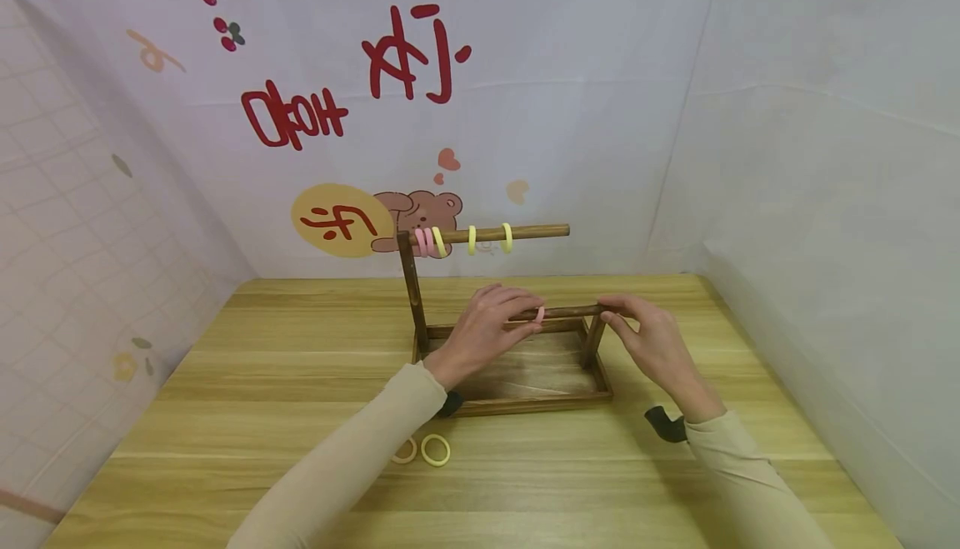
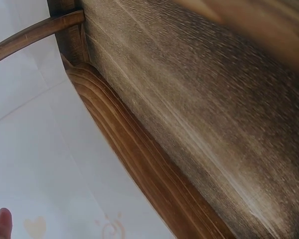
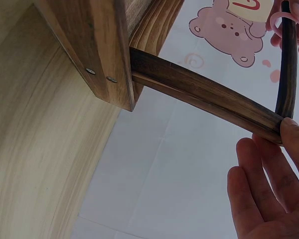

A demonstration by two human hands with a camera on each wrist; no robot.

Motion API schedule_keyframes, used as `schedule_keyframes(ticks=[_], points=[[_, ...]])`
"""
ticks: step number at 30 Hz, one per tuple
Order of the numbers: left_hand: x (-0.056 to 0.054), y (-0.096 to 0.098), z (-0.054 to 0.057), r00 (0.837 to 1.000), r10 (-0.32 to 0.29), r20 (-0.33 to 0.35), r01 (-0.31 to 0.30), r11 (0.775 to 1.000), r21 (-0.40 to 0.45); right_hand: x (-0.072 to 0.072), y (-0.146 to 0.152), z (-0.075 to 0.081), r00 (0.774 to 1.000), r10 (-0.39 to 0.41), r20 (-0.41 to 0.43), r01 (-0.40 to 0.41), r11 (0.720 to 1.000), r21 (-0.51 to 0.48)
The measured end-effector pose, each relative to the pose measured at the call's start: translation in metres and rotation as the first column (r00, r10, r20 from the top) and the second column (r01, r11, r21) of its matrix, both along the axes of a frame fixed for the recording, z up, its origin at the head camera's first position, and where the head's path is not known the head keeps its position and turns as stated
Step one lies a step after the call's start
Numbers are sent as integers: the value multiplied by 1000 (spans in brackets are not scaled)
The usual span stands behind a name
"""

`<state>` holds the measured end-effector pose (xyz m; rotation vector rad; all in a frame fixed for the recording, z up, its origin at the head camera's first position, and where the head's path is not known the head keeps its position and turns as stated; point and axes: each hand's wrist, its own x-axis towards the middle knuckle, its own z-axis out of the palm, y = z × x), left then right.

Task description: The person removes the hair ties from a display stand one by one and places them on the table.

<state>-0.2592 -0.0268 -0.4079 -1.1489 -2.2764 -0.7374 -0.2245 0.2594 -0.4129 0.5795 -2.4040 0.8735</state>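
A dark wooden rack (image 1: 596,341) with two horizontal bars stands on the table. In the head view my left hand (image 1: 491,324) pinches a pink ring (image 1: 540,314) that is around the lower bar (image 1: 572,311). That pink ring also shows at the top right of the right wrist view. My right hand (image 1: 651,341) pinches the corner where the lower bar meets its short post; in the right wrist view its thumb (image 3: 295,139) presses there. Pink rings (image 1: 424,242) and yellow rings (image 1: 472,240) hang on the upper bar (image 1: 540,232).
Two loose rings lie on the table (image 1: 262,416) near the rack's front: a yellow ring (image 1: 436,451) and a paler ring (image 1: 405,451) partly behind the left sleeve (image 1: 360,449). The rack's tray base (image 1: 540,404) has a low rim. Behind hangs a printed white cloth (image 1: 570,116).
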Motion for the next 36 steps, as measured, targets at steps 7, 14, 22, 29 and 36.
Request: schedule_keyframes(ticks=[7, 14, 22, 29, 36], points=[[0, -4, 0, 1000, 1, -4, -1, 1000, 0, 1, 0, 1, 1000, -4, 7, 4, 1000, -6], [0, -8, -1, 1000, 1, -26, -1, 1000, 0, 0, 0, 1, 1000, -2, -2, 2, 1000, -6], [-1, -12, -1, 999, -11, -31, 11, 1000, 9, 0, 0, 0, 1000, 5, -1, -5, 1000, -11], [0, -16, -2, 1000, -10, -22, 11, 1000, 28, 1, 0, 0, 1000, 3, 7, -3, 1000, -13], [0, -20, -3, 1000, 0, -20, 1, 1000, 27, 1, 0, 0, 1000, 0, 15, 0, 1000, -11]])
